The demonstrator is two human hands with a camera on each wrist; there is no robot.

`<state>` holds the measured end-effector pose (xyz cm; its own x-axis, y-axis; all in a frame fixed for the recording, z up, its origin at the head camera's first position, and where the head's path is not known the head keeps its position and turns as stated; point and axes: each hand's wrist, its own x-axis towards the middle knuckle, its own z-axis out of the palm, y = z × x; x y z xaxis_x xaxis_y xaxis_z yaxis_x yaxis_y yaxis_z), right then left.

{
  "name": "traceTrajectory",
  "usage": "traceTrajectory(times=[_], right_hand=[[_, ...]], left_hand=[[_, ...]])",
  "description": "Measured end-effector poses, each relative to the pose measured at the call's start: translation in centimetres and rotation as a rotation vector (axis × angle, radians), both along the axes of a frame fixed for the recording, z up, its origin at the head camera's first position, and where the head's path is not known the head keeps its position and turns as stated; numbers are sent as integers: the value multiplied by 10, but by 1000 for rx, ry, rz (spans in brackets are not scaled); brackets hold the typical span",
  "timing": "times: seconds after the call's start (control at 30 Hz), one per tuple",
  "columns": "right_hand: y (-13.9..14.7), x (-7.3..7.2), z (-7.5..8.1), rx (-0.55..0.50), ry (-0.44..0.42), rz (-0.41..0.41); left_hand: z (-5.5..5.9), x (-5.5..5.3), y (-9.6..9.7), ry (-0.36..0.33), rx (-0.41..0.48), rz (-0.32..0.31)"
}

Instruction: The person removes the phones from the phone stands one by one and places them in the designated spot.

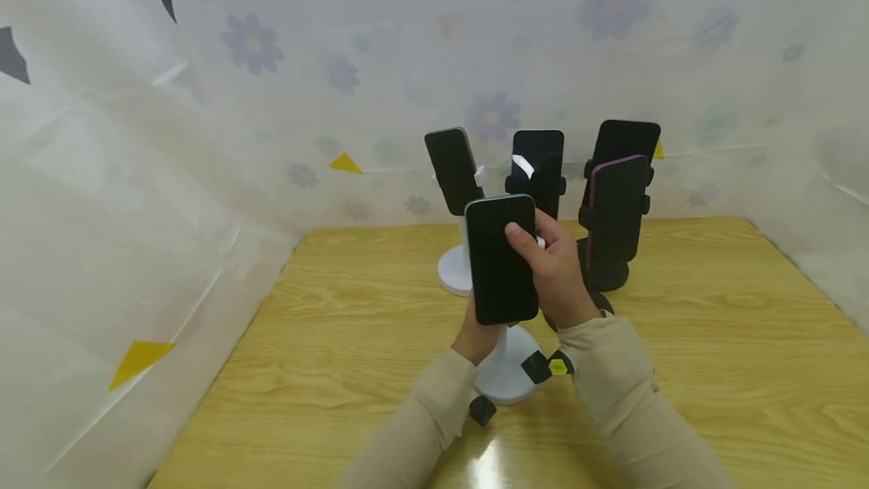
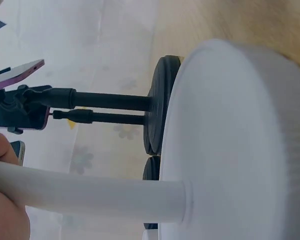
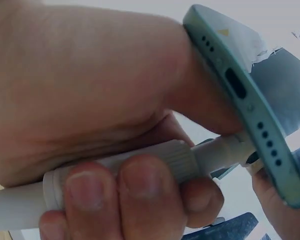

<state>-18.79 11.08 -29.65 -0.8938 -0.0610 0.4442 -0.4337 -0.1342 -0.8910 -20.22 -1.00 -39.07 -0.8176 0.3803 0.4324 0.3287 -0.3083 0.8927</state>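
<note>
A phone [image 1: 502,270] with a dark screen and a pale green edge [image 3: 240,100] is held upright in front of me. My right hand [image 1: 563,274] pinches its right side, thumb on the screen and fingers partly hidden behind. Below the phone, my left hand [image 1: 477,334] grips the pole [image 2: 90,195] of a white phone stand, its curled fingers showing in the right wrist view. The stand's round base [image 1: 505,387] appears below both hands. The phone hides most of the joint between it and the stand.
Behind my hands, a second white stand [image 1: 451,270] carries a tilted phone [image 1: 453,170]. Black stands [image 1: 609,276] to the right hold more phones, one with a purple edge [image 1: 619,210]. A patterned white sheet [image 1: 407,81] surrounds the wooden table [image 1: 339,323].
</note>
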Motion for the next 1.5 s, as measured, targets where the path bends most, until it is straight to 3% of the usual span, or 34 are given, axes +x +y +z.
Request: traceTrajectory(times=[0.13, 0.37, 0.47, 0.63, 0.7, 0.77, 0.83, 0.97, 1.07, 1.17, 1.23, 1.43, 1.5], right_hand=[[0, 1, -1, -16, 8, -51], [-4, 3, 0, -57, 19, -78], [-7, 4, 1, -76, 15, -86], [-7, 4, 1, -104, 23, -44], [-6, 3, 3, -124, 24, -6], [-4, 2, 4, -156, 10, 39], [0, 1, 5, -180, -1, 91], [10, 1, 5, -177, -22, 202], [15, 0, 4, -153, -27, 263], [18, 0, 1, -136, -21, 275], [19, 0, 0, -128, -15, 260], [19, -2, 1, -164, 0, 281], [22, -1, 4, -130, 26, 284]], left_hand=[[13, 9, 4, 55, -92, 65], [19, 17, 3, 61, -187, 156], [8, 11, 5, 41, -211, 189], [7, 16, 6, -19, -233, 219], [10, 17, 6, -19, -237, 221], [5, 12, 8, -3, -237, 224], [-1, 5, 11, 42, -211, 220], [-12, -6, 16, 314, -248, 306], [-18, -11, 17, 392, -259, 359], [-21, -11, 17, 262, -176, 290], [-20, -9, 18, 197, -141, 279], [-15, -8, 23, 210, -171, 320], [-14, -9, 26, 186, -124, 286]])
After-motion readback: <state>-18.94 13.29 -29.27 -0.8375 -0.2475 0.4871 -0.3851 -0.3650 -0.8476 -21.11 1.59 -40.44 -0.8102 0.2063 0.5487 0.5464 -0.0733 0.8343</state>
